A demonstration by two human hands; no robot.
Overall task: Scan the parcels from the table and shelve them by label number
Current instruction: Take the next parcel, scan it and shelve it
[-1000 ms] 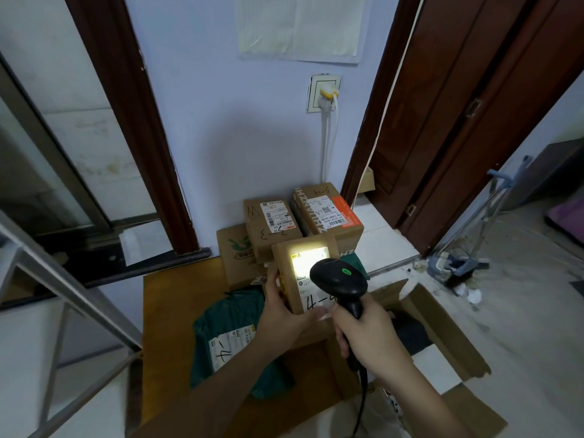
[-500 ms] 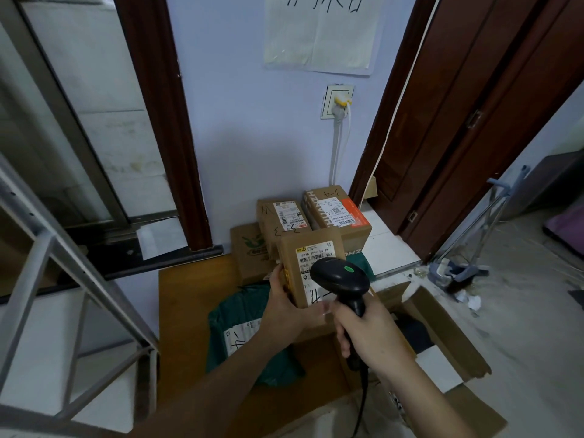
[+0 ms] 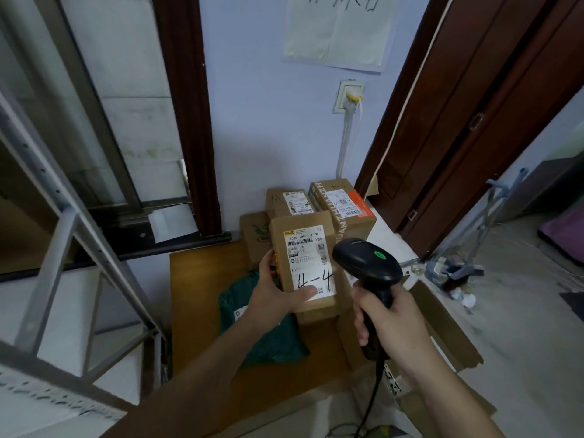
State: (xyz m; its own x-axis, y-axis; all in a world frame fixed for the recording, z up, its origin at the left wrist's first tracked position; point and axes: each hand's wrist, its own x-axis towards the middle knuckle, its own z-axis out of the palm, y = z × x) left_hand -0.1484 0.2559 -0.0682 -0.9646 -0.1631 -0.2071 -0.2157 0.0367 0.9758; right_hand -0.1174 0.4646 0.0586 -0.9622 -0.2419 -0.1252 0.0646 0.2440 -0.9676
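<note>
My left hand (image 3: 276, 294) holds a small brown cardboard parcel (image 3: 305, 245) upright above the wooden table (image 3: 202, 279). Its white label faces me, with "4-4" handwritten on it. My right hand (image 3: 390, 320) grips a black corded barcode scanner (image 3: 366, 263) just right of the parcel, its head level with the label. No light falls on the label. More brown parcels (image 3: 343, 203) are stacked against the wall behind. A green mailer bag (image 3: 271, 336) lies on the table under my left arm.
A grey metal shelf frame (image 3: 63, 248) stands at the left. An open cardboard box (image 3: 442, 324) sits on the floor to the right of the table. A dark wooden door (image 3: 474, 121) is at the right, and a mop or broom tool (image 3: 458, 267) lies beyond it.
The scanner's bright light on the label has gone out. The view has tilted up and the shelf frame has come closer on the left. The scanner has shifted right, off the label.
</note>
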